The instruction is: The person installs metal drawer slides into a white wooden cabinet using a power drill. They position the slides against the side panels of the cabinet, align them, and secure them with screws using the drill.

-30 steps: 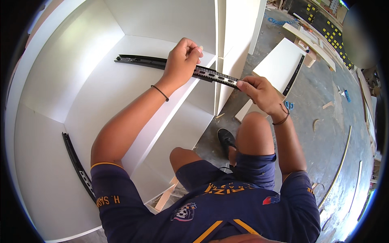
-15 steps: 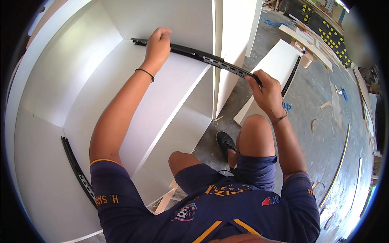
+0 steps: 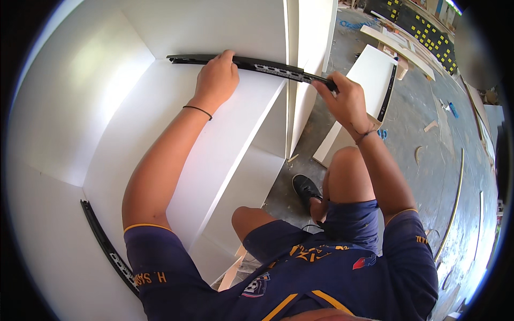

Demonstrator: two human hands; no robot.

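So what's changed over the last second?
The rail moved up the picture, toward the upper cabinet wall. The left hand shifted left along it; the right hand rose, still gripping its right end. The other rail stayed at lower left.

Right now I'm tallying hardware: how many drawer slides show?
3: one drawer slide in the left hand and right hand; one inside the cabinet, partly behind the left sleeve; one along the white panel at right. Others may be hidden.
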